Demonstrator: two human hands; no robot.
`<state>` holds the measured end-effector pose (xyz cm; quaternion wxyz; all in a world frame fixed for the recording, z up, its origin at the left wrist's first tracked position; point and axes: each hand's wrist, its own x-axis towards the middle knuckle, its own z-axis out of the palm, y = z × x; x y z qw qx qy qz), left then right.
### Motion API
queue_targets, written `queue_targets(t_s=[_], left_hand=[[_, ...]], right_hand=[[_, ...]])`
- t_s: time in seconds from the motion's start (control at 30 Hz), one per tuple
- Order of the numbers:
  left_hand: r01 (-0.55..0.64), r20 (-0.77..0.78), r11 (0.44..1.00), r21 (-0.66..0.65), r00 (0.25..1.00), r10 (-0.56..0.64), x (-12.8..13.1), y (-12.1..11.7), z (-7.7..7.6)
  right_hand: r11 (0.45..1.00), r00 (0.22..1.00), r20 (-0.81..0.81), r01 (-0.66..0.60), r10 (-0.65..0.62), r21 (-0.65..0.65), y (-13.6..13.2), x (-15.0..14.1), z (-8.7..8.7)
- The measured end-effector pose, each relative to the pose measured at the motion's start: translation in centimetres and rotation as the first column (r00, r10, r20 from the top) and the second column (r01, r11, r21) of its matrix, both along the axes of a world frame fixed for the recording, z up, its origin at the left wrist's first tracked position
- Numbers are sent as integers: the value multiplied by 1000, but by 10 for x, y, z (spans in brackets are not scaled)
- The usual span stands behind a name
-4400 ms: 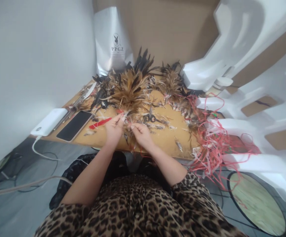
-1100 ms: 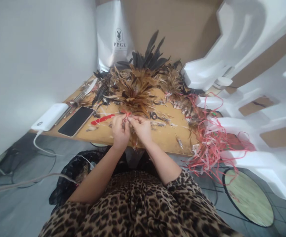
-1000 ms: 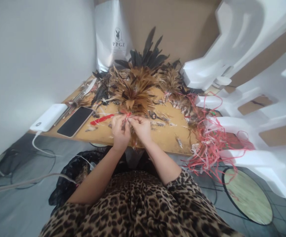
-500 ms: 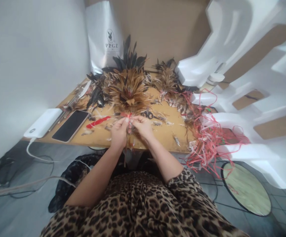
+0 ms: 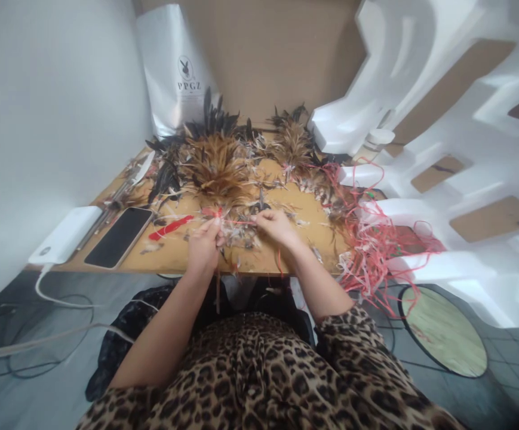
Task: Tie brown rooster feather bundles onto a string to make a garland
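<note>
Here, the left hand (image 5: pixel 204 242) pinches the stem end of a brown-and-black feather bundle (image 5: pixel 217 164) between thumb and fingers. The bundle fans out just beyond that hand, its dark tips pointing away from the person. A thin red cord (image 5: pixel 240 223) runs taut from this grip to the right hand (image 5: pixel 278 227), whose thumb and forefinger pinch its other end. The hands are a little apart, both over the near part of the tan surface (image 5: pixel 169 260).

Directly beyond the right fingertips lie the scissors (image 5: pixel 261 205), partly covered, with loose feather bits scattered about them. A second feather bundle (image 5: pixel 291 143) sits farther beyond the right hand. To the right of that hand, a tangle of pink-red strings (image 5: pixel 371 257) spills over the surface's edge, against white molded foam (image 5: pixel 420 263). A white-lidded container (image 5: pixel 378 140) stands farther off on that side.

Left of the left hand, a flat red strip (image 5: pixel 170 228) lies nearby, then a smartphone (image 5: pixel 119 237) with a dark screen, then a white power bank (image 5: pixel 66 235) with a white cable (image 5: pixel 44 291) attached. Well beyond the left hand stands a silver bag (image 5: pixel 169 60) marked PPGZ.
</note>
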<state>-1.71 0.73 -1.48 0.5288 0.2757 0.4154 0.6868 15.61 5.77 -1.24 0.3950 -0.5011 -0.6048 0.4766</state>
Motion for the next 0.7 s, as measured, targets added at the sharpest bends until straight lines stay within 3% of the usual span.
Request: queue_targets(t_s=[0.1, 0.17, 0.23, 0.33, 0.5, 0.7], left_hand=[[13, 53, 999, -32, 999, -12, -3, -1, 1], [31, 86, 999, -40, 996, -28, -3, -2, 1], [49, 130, 997, -51, 991, -42, -1, -2, 2], [61, 192, 995, -78, 980, -45, 0, -3, 3], [32, 157, 998, -61, 987, -23, -3, -3, 4], [6, 183, 998, -70, 983, 7, -3, -2, 6]], right_hand=[[970, 949, 203, 230, -242, 83, 38, 46, 3], [884, 810, 353, 423, -468, 200, 67, 75, 3], [805, 669, 452, 527, -590, 272, 91, 96, 2], [753, 532, 558, 584, -636, 302, 112, 111, -4], [727, 398, 664, 602, -633, 332, 124, 113, -12], [723, 385, 676, 609, -629, 326, 129, 116, -17]])
